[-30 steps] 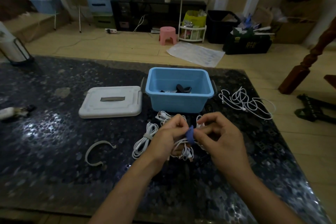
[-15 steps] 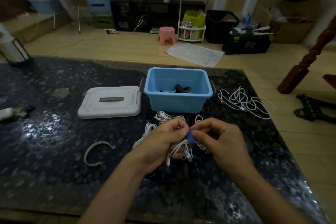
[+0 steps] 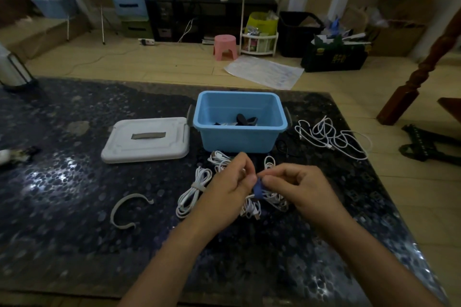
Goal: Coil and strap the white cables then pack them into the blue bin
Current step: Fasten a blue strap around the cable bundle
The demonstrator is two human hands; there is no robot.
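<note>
Left hand (image 3: 232, 182): fingers curled, gripping white cable coil (image 3: 252, 207) above table (image 3: 74, 207), thumb tip against blue strap (image 3: 257, 189).
Right hand (image 3: 296, 187): fingertips pinching same blue strap from other side; strap wrapped round coil's middle, cable loops hanging below both hands.
Blue bin (image 3: 239, 132): centre of table, just behind hands, open; dark items in bottom, exact kind unclear.
White lid (image 3: 146, 139): flat on table, touching bin's left side, grey handle strip on top.
Strapped cable bundle (image 3: 192, 192): on table just left of left hand, pale tie round middle.
More white cable loops (image 3: 219, 159): betw. bin & hands, partly hidden.
Loose cable tangle (image 3: 331, 137): right of bin, near table edge, uncoiled.
Curved white band (image 3: 124, 209): lying alone, well left of hands.
</note>
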